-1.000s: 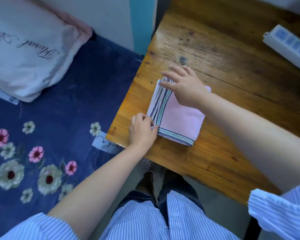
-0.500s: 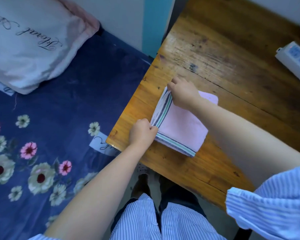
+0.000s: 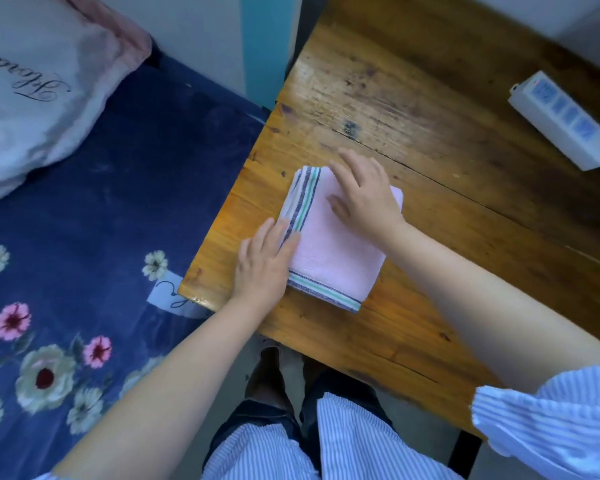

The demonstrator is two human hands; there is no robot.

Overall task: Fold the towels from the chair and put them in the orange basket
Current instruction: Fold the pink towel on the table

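A pink towel (image 3: 329,251) with striped borders lies folded into a small square near the left corner of the wooden table (image 3: 430,168). My left hand (image 3: 264,265) lies flat with straight fingers on the towel's near-left edge. My right hand (image 3: 364,195) rests flat on the towel's far part, fingers spread toward the striped fold. Neither the chair nor the orange basket is in view.
A white power strip (image 3: 565,123) lies at the table's far right. Left of the table is a bed with a dark blue floral cover (image 3: 101,237) and a white pillow (image 3: 39,88). My legs and shoes (image 3: 271,375) stand at the table's front edge.
Both hands were pinching the towel's left striped edge; now both lie flat on top of the folded towel with fingers straight.
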